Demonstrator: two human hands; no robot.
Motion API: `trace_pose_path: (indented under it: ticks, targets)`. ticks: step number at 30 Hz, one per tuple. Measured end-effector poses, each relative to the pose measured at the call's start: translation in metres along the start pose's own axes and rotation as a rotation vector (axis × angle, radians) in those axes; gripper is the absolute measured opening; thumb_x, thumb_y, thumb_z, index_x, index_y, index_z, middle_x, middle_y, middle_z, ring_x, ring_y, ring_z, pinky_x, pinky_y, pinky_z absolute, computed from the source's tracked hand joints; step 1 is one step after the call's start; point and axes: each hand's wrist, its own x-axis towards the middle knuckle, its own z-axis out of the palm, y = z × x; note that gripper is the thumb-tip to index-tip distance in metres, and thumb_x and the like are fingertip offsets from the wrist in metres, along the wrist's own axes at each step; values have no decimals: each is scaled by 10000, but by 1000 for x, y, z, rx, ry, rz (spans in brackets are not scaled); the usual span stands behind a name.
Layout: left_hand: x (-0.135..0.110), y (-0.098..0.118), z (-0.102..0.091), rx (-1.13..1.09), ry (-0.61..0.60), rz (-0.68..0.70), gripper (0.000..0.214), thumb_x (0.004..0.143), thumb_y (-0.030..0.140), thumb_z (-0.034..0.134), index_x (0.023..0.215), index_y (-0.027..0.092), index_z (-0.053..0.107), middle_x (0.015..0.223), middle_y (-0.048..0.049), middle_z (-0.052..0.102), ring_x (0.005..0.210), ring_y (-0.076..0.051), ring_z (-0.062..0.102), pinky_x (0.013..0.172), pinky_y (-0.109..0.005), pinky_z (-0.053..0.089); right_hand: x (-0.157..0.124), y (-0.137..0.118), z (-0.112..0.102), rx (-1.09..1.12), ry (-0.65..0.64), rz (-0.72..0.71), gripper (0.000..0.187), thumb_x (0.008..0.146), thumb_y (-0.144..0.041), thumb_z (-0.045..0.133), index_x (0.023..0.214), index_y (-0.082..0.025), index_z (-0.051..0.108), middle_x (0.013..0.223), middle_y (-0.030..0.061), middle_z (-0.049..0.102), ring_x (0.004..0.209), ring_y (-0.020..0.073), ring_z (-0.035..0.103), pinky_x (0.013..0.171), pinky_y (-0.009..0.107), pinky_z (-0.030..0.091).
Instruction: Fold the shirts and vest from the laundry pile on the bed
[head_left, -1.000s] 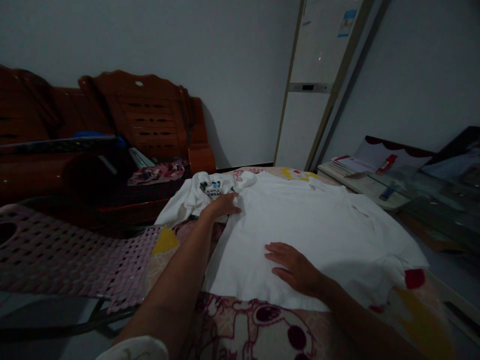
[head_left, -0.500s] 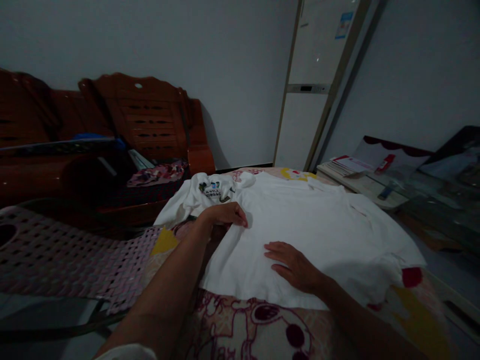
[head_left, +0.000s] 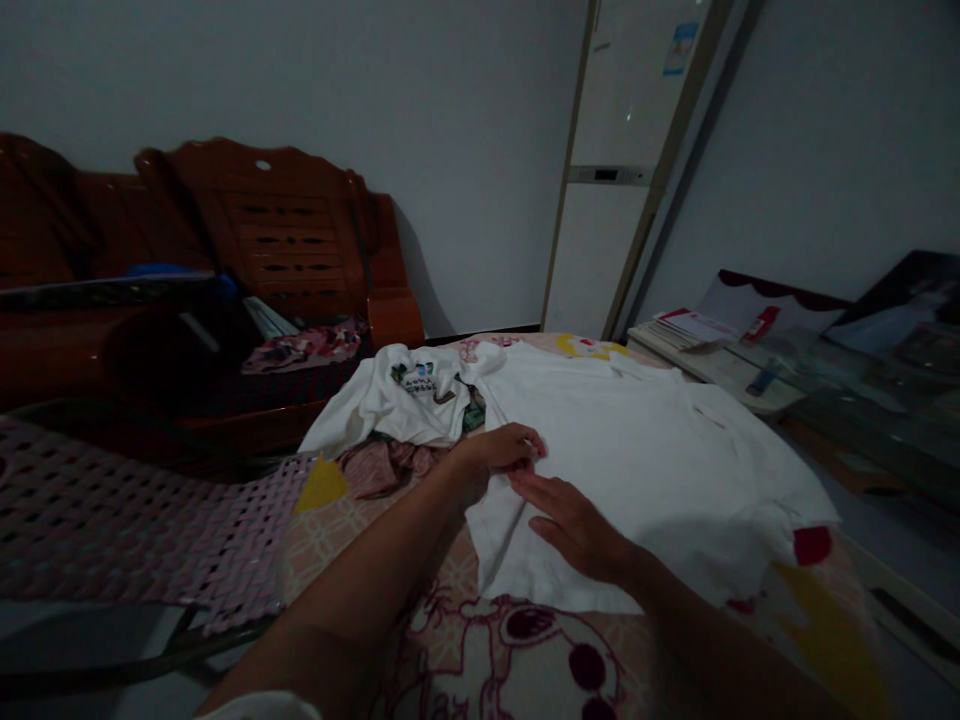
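A white shirt (head_left: 615,440) lies spread over the patterned cloth (head_left: 555,660) in front of me, its left side folded inward. My left hand (head_left: 510,447) is closed on the edge of that side, with part of the grip hidden. Close against it, my right hand (head_left: 574,525) rests on the fabric, palm down, fingers stretched out and their tips near the left fingers. To the left lies a second white garment (head_left: 416,400) with a dark print, and below it a pinkish cloth (head_left: 375,468).
A woven pink chair (head_left: 150,530) stands at the left. Behind it is a wooden bench (head_left: 285,240) with clothes on the seat. A tall white cabinet-like appliance (head_left: 600,230) stands by the wall. At the right, papers (head_left: 690,328) lie on a low table beside glass.
My left hand has moved right with the shirt's left edge, folding it inward and uncovering more patterned cloth and the pinkish cloth. My right hand has stayed nearly in place.
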Motion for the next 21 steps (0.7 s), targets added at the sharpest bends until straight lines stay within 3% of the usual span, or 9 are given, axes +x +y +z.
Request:
trace_pose_path:
  ticks: [2,4,6,9,11,14,17,21]
  targets:
    - [1,0,-3,-30,33,41,162,770,156,565,906,119,647,607,-9,621,518,-121,588,537,-224,471,3,-2,3,-81,-42,14,510,974,-356,478,1452,-184,440,1481,147,467,1307,277,466,1073,494,399]
    - [3,1,-8,10,185,65,163,803,155,534,918,118,645,626,-12,621,535,-124,598,573,-241,490,6,-3,4,-118,-62,16,515,957,-376,513,1429,-179,460,1428,149,516,1242,282,494,1038,493,417]
    - [3,-1,-17,181,456,76,173,821,146,508,909,122,655,652,-24,633,577,-140,615,628,-267,507,8,-2,5,-109,-49,11,473,964,-360,504,1400,-178,482,1340,136,576,1172,263,518,1006,470,437]
    - [2,-7,-37,527,869,58,211,830,137,499,937,130,681,837,-88,699,819,-200,668,812,-318,507,8,1,4,-83,-3,16,378,971,-286,477,1327,-178,540,1200,121,622,1072,240,544,946,438,467]
    - [0,-13,-51,647,1026,24,281,836,138,500,1055,138,676,1004,-118,705,996,-234,654,923,-338,474,8,3,4,-77,12,14,349,957,-220,469,1290,-182,569,1140,114,632,1031,235,553,921,432,479]
    - [4,-22,-69,561,1044,-24,427,819,158,552,1240,152,617,1057,-111,703,1027,-238,655,938,-333,477,8,1,5,-46,13,-12,427,933,-131,428,1344,-194,527,1224,111,619,1100,229,547,986,441,453]
    - [16,-30,-81,228,962,-17,498,801,156,567,1298,161,591,986,-78,724,900,-200,688,840,-305,526,8,-1,6,3,-17,-62,491,939,-103,367,1412,-195,457,1297,104,601,1175,213,530,1039,436,427]
    - [38,-35,-94,-108,926,53,520,787,113,516,1302,145,580,959,-65,733,868,-156,694,785,-267,545,10,-1,5,90,19,-50,441,965,-136,339,1375,-168,499,1228,121,625,1135,210,551,1000,411,468]
